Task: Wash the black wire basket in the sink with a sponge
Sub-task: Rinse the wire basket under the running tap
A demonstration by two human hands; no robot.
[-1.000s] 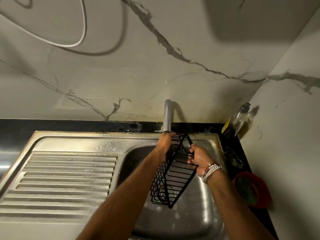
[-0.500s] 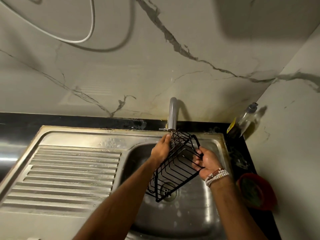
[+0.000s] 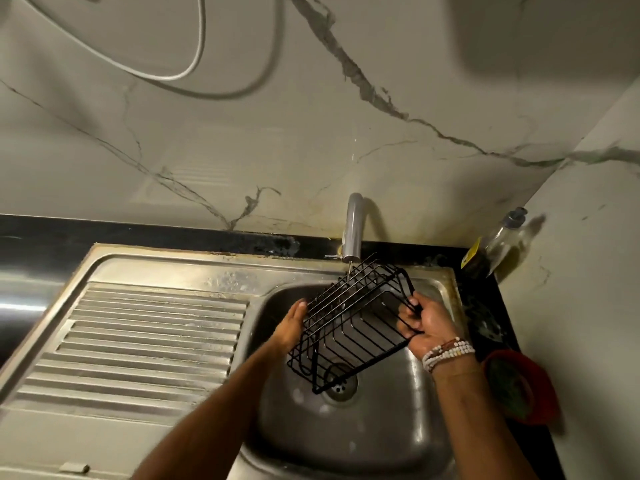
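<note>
The black wire basket [image 3: 349, 323] hangs tilted over the steel sink basin [image 3: 388, 424], its far end just under the grey tap [image 3: 352, 226]. A thin stream of water runs from the tap onto it. My right hand [image 3: 427, 327] grips the basket's right rim. My left hand [image 3: 291, 327] lies flat against its left side, fingers stretched out. No sponge shows in either hand.
A ribbed steel draining board [image 3: 145, 341] lies left of the basin. A dish-soap bottle [image 3: 498, 242] stands in the back right corner on the black counter. A red bowl [image 3: 519, 386] with something green inside sits to the right. The drain [image 3: 341, 384] is below the basket.
The basket has turned from hanging nearly upright to lying more level and moved under the tap. My left hand slid from its top end down to its left side.
</note>
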